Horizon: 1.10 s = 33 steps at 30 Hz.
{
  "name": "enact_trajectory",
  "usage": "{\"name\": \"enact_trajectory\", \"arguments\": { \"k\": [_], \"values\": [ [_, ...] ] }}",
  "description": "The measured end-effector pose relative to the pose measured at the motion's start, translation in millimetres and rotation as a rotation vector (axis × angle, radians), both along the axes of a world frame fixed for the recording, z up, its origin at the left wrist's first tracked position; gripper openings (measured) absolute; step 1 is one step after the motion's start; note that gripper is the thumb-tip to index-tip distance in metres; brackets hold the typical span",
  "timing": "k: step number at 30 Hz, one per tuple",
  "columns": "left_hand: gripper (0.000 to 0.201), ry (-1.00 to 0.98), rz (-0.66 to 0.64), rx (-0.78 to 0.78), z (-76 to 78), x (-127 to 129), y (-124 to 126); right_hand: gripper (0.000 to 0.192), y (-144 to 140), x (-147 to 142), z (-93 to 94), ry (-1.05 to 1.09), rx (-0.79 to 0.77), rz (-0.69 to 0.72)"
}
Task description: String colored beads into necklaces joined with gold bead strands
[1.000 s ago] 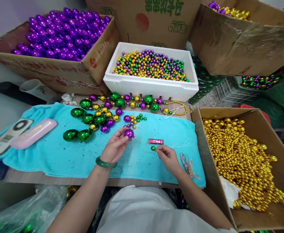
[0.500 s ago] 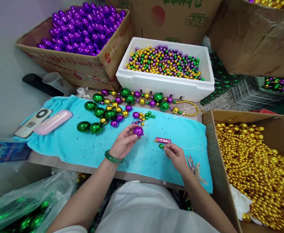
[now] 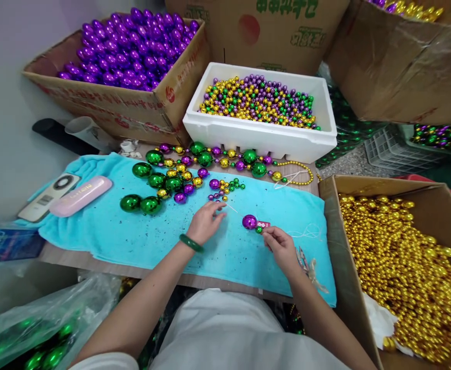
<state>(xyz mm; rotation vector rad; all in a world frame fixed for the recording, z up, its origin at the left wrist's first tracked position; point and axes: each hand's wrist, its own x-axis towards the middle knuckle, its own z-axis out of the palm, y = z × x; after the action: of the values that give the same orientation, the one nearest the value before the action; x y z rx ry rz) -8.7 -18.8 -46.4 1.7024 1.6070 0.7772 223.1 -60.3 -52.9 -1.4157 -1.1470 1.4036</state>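
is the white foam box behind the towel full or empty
Nearly full. The white foam box holds small gold, purple and green beads heaped close to its rim.

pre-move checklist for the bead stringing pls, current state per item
1. Purple bead on the thread: ok, it sits down the line next to the small green bead.
2. Right hand pinching the thread end by the green bead: ok.
3. Left hand free: cannot tell; fingertips are at the needle, grip unclear.
4. Thread untangled: cannot tell, loose loops lie on the towel.
5. Next beads at hand: ok, a small cluster lies just beyond the left hand.
6. Scissors nearby: ok, beside the right wrist.
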Motion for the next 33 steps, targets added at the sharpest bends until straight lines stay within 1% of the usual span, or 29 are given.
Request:
{"name": "enact_trajectory", "arguments": {
  "k": [2,3,5,8,11,13,15,17,20,21,23,25,27,33],
  "values": [
    [0.024,0.294,0.016,0.130,-6.2,3,13,0.023,1,2,1.7,-0.005,0.011,-0.021],
    [0.026,0.409,0.003,0.160,-8.9,5,19,0.023,1,3,2.5,-0.005,0.014,-0.031],
    [0.027,0.582,-0.046,0.169,-13.7,12,29,0.023,0,4,4.2,-0.004,0.014,-0.045],
    [0.028,0.707,-0.096,0.157,-21.0,19,38,0.023,-1,6,6.7,0.002,0.007,-0.054],
    [0.029,0.678,-0.073,0.159,-26.5,22,42,0.022,-2,8,8.1,0.003,0.012,-0.058],
    [0.026,0.566,-0.025,0.157,-26.0,22,42,0.023,-2,10,7.8,0.003,0.015,-0.063],
    [0.020,0.341,0.041,0.139,-20.8,21,43,0.023,-2,10,6.8,0.005,0.019,-0.080],
    [0.015,-0.029,0.133,0.039,-11.6,18,42,0.023,-2,11,6.2,0.003,0.028,-0.099],
    [0.024,-0.693,0.246,-0.238,5.0,12,38,0.024,-2,11,7.4,-0.004,0.041,-0.115],
    [0.028,-0.865,0.262,-0.317,10.0,10,35,0.024,-2,11,8.3,-0.007,0.044,-0.116],
    [0.031,-1.088,0.268,-0.409,18.1,6,31,0.024,-2,10,10.4,-0.016,0.047,-0.110],
    [0.031,-1.192,0.279,-0.438,22.6,3,28,0.023,-1,9,12.2,-0.030,0.047,-0.094],
    [0.029,-1.239,0.295,-0.436,24.2,2,26,0.022,-1,7,13.7,-0.042,0.047,-0.074],
    [0.030,-1.257,0.321,-0.392,24.3,1,23,0.021,-2,3,15.5,-0.069,0.055,-0.058]
  ]
}}
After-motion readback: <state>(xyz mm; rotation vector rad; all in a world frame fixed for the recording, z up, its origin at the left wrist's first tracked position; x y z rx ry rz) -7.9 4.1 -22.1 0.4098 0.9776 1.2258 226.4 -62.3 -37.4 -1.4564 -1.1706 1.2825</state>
